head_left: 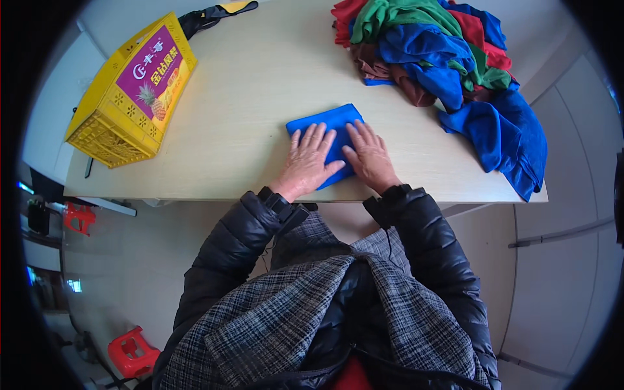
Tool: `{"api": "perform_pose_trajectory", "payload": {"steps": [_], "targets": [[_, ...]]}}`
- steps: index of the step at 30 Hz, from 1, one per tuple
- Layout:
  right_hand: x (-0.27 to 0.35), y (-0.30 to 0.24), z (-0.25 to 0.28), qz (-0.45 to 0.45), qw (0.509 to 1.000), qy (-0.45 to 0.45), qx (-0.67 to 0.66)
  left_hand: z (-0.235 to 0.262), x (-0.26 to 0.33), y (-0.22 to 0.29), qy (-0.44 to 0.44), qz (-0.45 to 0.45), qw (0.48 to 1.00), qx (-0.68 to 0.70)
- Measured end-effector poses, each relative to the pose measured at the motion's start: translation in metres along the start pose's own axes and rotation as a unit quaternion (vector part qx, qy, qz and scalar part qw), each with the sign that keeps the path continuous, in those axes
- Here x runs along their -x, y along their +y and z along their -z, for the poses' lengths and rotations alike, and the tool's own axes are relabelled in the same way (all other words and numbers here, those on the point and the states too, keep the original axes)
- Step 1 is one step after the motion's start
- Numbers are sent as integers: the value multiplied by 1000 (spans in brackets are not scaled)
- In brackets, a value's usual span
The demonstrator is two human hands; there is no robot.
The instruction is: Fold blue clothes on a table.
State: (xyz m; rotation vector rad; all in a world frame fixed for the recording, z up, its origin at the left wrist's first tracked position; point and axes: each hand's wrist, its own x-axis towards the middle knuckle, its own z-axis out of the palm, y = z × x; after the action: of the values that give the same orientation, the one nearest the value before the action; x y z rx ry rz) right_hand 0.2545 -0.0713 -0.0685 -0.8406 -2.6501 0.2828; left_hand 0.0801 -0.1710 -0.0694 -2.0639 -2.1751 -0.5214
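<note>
A folded blue cloth (333,121) lies flat on the table near its front edge, in the middle. My left hand (307,159) rests on the cloth's left part with fingers stretched out and the palm down. On its right part lies my right hand (370,156), also flat, with the fingers extended. Neither hand grips the cloth; both press or rest on it from above. A part of the cloth shows between the two hands, and the rest is hidden under them.
A heap of crumpled blue, green, red and brown cloths (422,49) covers the table's far right, one blue cloth (500,136) trailing to the front edge. At left on the pale table (240,84) stands a yellow basket (123,123). Red stools (133,351) stand on the floor.
</note>
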Motion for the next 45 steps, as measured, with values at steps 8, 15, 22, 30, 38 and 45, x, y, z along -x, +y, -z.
{"api": "perform_pose_trajectory", "payload": {"steps": [8, 15, 22, 30, 38, 45], "targets": [[18, 32, -15, -99, 969, 112, -199, 6, -12, 10, -86, -123, 989, 3], [36, 48, -9, -81, 986, 54, -134, 21, 4, -77, -35, 61, 997, -44], [38, 62, -3, -59, 988, 38, -138, 50, -5, -224, -45, 356, 925, -124], [7, 97, 45, -142, 957, 121, -224, 39, 5, -312, -59, 408, 896, -167], [17, 252, 139, -323, 863, 388, -20, 44, 3, -288, -2, 353, 927, -124], [50, 284, 179, -311, 808, 369, 337, 51, 49, -275, 60, 174, 980, -70]]}}
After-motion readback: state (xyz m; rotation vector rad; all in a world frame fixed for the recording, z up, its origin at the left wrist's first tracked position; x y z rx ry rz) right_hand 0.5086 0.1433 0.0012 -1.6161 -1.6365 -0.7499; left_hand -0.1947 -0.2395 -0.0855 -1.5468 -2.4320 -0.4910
